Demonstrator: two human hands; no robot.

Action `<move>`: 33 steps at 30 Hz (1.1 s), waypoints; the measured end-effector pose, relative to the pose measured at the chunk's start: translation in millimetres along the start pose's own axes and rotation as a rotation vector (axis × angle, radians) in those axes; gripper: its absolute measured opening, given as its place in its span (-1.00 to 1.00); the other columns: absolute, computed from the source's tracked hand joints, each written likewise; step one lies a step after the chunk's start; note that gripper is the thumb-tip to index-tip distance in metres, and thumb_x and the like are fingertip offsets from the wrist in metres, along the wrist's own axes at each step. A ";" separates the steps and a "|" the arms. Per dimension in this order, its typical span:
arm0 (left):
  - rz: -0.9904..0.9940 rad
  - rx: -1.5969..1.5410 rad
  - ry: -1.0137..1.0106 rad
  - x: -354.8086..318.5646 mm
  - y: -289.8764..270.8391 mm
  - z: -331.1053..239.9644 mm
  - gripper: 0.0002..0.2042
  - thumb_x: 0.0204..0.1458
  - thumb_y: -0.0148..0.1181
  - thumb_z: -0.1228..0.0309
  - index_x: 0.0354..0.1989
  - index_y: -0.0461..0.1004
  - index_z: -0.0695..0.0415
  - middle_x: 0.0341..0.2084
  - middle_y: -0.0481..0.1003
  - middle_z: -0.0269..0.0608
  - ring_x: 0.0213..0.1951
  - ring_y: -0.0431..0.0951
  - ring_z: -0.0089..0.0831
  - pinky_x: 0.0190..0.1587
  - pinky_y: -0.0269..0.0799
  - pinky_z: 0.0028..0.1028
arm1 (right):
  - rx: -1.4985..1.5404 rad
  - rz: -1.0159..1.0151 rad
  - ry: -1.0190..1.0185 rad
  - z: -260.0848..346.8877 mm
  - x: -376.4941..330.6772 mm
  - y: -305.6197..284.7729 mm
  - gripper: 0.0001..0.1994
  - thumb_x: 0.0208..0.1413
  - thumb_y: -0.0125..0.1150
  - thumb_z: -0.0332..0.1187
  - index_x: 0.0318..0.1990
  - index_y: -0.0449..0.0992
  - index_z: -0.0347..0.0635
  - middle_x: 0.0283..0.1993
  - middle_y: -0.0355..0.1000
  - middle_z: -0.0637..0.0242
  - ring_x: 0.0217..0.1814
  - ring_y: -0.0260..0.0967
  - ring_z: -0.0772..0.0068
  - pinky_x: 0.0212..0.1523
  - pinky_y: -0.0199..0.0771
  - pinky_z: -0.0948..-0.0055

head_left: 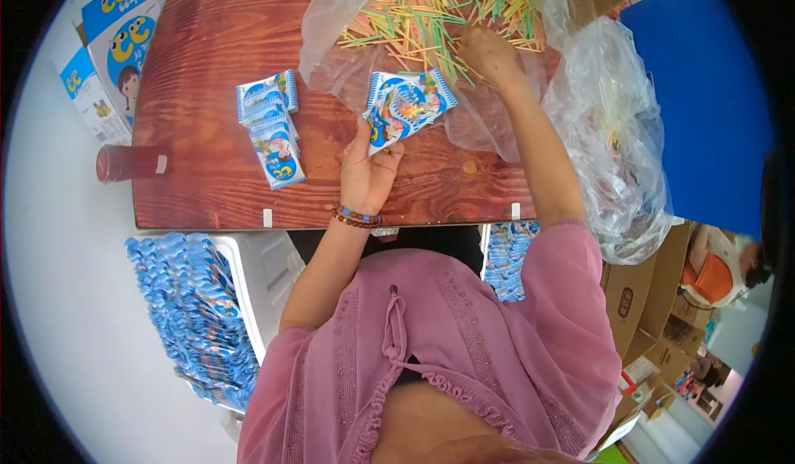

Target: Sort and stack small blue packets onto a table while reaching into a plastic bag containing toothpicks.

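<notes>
My left hand [370,170] is closed on a few small blue-and-white packets [407,106], fanned over each other above the table near its front edge. My right hand [489,54] reaches into a heap of thin pink, yellow and green sticks [414,16]. Its fingers are curled down among them, and whatever they grip is hidden. The heap lies on an opened clear plastic bag [327,37]. Left of my left hand, several similar packets [272,128] overlap in a row on the reddish wooden table [199,50].
Printed boxes [120,45] stand beyond the table's left edge, near a reddish transparent cup [124,164]. A white container [252,269] beside many packed sachets [195,315] is below left. More sachets [509,257] lie below right, near a cardboard box [642,298]. A blue panel [704,99] rises at right.
</notes>
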State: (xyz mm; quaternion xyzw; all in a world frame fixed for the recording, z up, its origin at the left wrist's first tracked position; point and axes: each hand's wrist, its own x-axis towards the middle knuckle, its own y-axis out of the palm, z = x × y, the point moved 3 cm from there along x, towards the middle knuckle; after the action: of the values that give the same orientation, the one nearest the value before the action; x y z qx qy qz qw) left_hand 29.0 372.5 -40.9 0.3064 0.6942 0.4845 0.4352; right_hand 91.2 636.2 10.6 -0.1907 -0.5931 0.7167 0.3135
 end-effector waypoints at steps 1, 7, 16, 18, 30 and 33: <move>-0.001 -0.021 -0.001 -1.3 -0.4 -0.7 -0.77 0.17 0.09 0.28 -0.14 0.44 0.18 -0.20 0.53 -0.30 -0.21 0.49 -0.53 -0.23 0.40 -0.52 | 0.009 0.064 0.003 1.6 1.3 0.7 -0.73 0.00 -0.02 -0.28 -0.35 0.50 -0.32 -0.29 0.47 -0.11 -0.17 0.44 -0.10 -0.19 0.42 0.03; -0.027 0.021 0.051 -6.6 -0.6 -8.5 -0.75 0.18 0.08 0.27 -0.13 0.45 0.18 -0.19 0.53 -0.28 -0.18 0.50 -0.51 -0.23 0.43 -0.52 | 0.984 0.049 -0.037 49.4 -52.8 -43.8 -0.82 0.07 0.15 -0.44 -0.17 0.49 -0.27 -0.31 0.52 0.22 -0.34 0.47 0.48 -0.33 0.45 0.49; -0.011 0.033 0.094 -28.7 -2.2 -16.1 -0.74 0.19 0.04 0.23 -0.12 0.44 0.18 -0.22 0.54 -0.29 -0.21 0.51 -0.52 -0.25 0.43 -0.53 | 1.121 -0.077 -0.318 130.7 -113.5 -51.8 -0.85 0.10 0.12 -0.53 -0.19 0.56 -0.28 -0.19 0.50 0.33 -0.18 0.42 0.52 -0.14 0.38 0.57; -0.030 0.042 0.125 -36.3 -3.5 -21.5 -0.73 0.20 0.04 0.22 -0.13 0.44 0.17 -0.22 0.54 -0.29 -0.21 0.51 -0.52 -0.26 0.43 -0.52 | 0.879 -0.205 -0.538 140.3 -107.9 -52.4 -0.83 0.08 0.14 -0.52 -0.17 0.56 -0.26 -0.18 0.50 0.31 -0.18 0.42 0.49 -0.13 0.38 0.54; 0.063 0.071 0.287 -70.6 -9.9 -50.0 -0.65 0.21 -0.02 0.15 0.05 0.35 0.10 -0.08 0.48 -0.30 -0.06 0.46 -0.42 0.02 0.35 -0.35 | 0.712 -0.191 -0.476 199.8 -152.5 -35.6 -0.94 0.02 0.22 -0.47 -0.36 0.52 -0.26 -0.47 0.37 0.30 -0.48 0.22 0.40 -0.43 0.16 0.39; 0.041 0.115 0.399 -79.6 -17.8 -55.1 -0.74 0.24 -0.03 0.25 -0.05 0.42 0.15 -0.10 0.49 -0.28 -0.06 0.48 -0.44 0.00 0.38 -0.38 | 0.837 -0.044 -0.360 196.4 -149.5 -36.8 -0.94 0.05 0.19 -0.46 -0.36 0.54 -0.24 -0.48 0.36 0.27 -0.47 0.23 0.38 -0.37 0.17 0.39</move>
State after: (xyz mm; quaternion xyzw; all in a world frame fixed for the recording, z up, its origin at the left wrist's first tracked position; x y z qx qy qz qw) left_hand 13.8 276.5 -24.8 0.2428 0.7869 0.5039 0.2607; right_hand 81.9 395.5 75.5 0.0925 -0.3013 0.9097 0.2705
